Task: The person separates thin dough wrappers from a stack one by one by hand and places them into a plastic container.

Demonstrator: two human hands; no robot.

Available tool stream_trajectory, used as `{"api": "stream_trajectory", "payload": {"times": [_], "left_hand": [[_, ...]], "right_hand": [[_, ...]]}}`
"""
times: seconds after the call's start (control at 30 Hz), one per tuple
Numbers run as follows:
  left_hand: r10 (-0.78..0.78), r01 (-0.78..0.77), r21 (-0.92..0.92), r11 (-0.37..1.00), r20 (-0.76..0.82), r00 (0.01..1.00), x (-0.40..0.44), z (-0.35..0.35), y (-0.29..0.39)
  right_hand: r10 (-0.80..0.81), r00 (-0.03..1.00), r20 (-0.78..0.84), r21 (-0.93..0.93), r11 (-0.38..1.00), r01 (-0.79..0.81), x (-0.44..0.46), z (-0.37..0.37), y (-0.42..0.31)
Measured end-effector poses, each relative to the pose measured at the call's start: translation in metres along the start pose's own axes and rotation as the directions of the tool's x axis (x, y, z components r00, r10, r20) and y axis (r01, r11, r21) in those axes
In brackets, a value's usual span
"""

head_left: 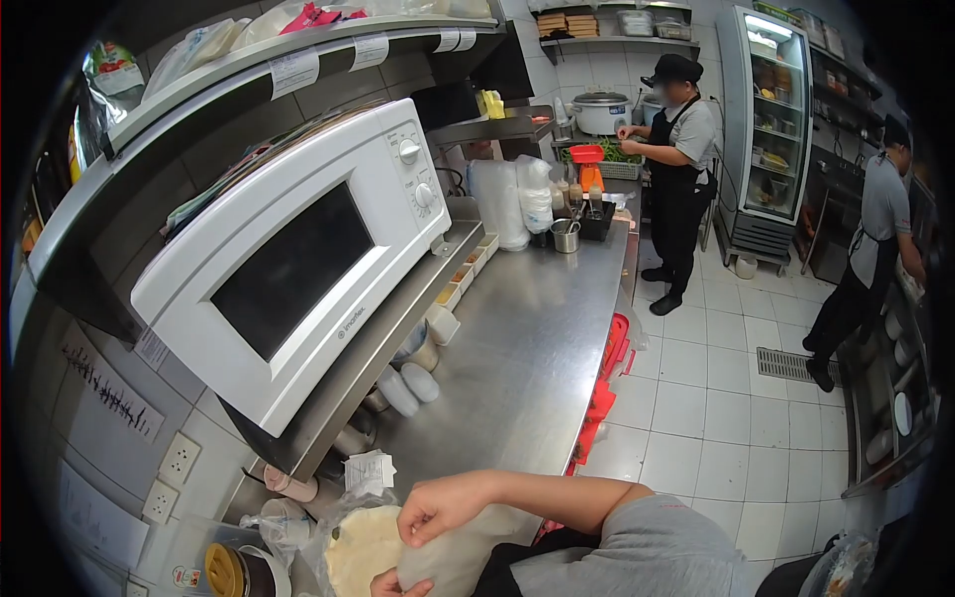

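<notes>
A pale, round, flat piece that looks like dough (360, 553) lies in clear plastic near the bottom of the head view. My right hand (438, 505) is over its right edge, fingers curled and pressed together near a whitish translucent sheet (458, 547). Lower down, at the bottom edge, my left hand (400, 585) is partly cut off by the frame, its fingers at the near edge of the pale piece and the sheet. What exactly each hand pinches is too small to make out. A small dark green spot shows on the pale piece.
A white microwave (288, 264) sits on a shelf (363, 383) above the steel counter (507, 348). A yellow-lidded container (227, 569) stands at lower left. Farther off are a metal cup (565, 236), an orange scale (590, 177) and two people (676, 179) at work.
</notes>
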State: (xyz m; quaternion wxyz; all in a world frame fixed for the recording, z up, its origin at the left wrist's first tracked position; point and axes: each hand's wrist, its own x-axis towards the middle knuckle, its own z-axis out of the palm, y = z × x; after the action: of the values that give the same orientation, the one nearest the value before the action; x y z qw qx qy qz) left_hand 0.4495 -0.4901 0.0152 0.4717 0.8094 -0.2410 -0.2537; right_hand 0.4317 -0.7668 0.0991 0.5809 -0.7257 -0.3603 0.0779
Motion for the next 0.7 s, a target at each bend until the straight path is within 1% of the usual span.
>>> {"api": "stream_trajectory", "payload": {"times": [0.03,0.1,0.13,0.2,0.23,0.3,0.33,0.4,0.47,0.5,0.53,0.57,0.6,0.63,0.67,0.7], "left_hand": [[-0.002,0.003,0.025,1.000,-0.032,0.999,-0.002,-0.002,-0.008],[-0.021,0.013,-0.136,0.991,-0.058,0.998,-0.011,-0.003,0.001],[-0.032,0.016,-0.215,0.976,-0.072,0.997,-0.015,-0.004,0.008],[-0.021,-0.001,-0.214,0.977,-0.097,0.995,-0.021,-0.005,0.020],[-0.014,-0.009,-0.213,0.977,-0.109,0.994,-0.022,-0.005,0.023],[-0.102,0.061,-0.287,0.956,-0.133,0.986,-0.024,-0.012,0.013],[-0.150,0.096,-0.327,0.940,-0.145,0.978,-0.025,-0.016,0.007],[-0.131,-0.008,-0.386,0.922,-0.331,0.934,-0.026,-0.021,-0.005],[-0.201,0.125,-0.212,0.969,-0.385,0.901,-0.039,-0.063,-0.044],[-0.119,-0.021,-0.234,0.972,-0.564,0.817,-0.050,-0.062,-0.022],[-0.031,-0.164,-0.202,0.966,-0.717,0.697,-0.061,-0.061,0.000],[-0.018,-0.235,-0.203,0.950,-0.792,0.610,-0.068,-0.075,0.009],[-0.033,-0.303,-0.252,0.919,-0.816,0.577,-0.083,-0.087,0.022],[-0.020,-0.393,-0.330,0.859,-0.787,0.617,-0.101,-0.099,0.031],[-0.079,-0.476,-0.337,0.812,-0.872,0.484,-0.115,-0.105,0.030],[-0.127,-0.504,-0.313,0.805,-0.920,0.370,-0.131,-0.111,0.026]], "right_hand": [[0.021,0.997,-0.076,-0.046,0.999,-0.025,0.000,-0.001,0.007],[0.051,0.973,-0.224,-0.130,0.988,-0.082,0.002,-0.004,0.020],[0.010,0.965,-0.262,-0.215,0.974,-0.069,0.002,-0.002,0.029],[-0.078,0.941,-0.329,-0.378,0.924,-0.056,0.002,0.003,0.039],[-0.088,0.950,-0.300,-0.329,0.944,-0.016,0.003,0.005,0.042],[-0.114,0.964,-0.239,-0.223,0.973,0.060,0.006,0.008,0.034],[-0.105,0.969,-0.223,-0.169,0.983,0.067,0.006,0.009,0.028],[-0.090,0.984,-0.151,-0.046,0.995,0.084,0.009,0.003,-0.010],[-0.359,0.921,-0.149,-0.062,0.933,0.354,0.017,0.003,-0.045],[-0.483,0.863,-0.146,-0.035,0.875,0.483,0.023,0.005,-0.062],[-0.530,0.844,-0.082,0.025,0.845,0.534,0.025,0.009,-0.082],[-0.576,0.817,-0.030,0.097,0.811,0.576,0.030,0.012,-0.100],[-0.738,0.674,-0.044,0.175,0.658,0.732,0.040,0.023,-0.117],[-0.859,0.511,-0.019,0.156,0.502,0.850,0.046,0.030,-0.128],[-0.847,0.532,0.014,0.207,0.522,0.827,0.048,0.040,-0.140],[-0.841,0.540,0.046,0.241,0.534,0.811,0.049,0.048,-0.149]]}}
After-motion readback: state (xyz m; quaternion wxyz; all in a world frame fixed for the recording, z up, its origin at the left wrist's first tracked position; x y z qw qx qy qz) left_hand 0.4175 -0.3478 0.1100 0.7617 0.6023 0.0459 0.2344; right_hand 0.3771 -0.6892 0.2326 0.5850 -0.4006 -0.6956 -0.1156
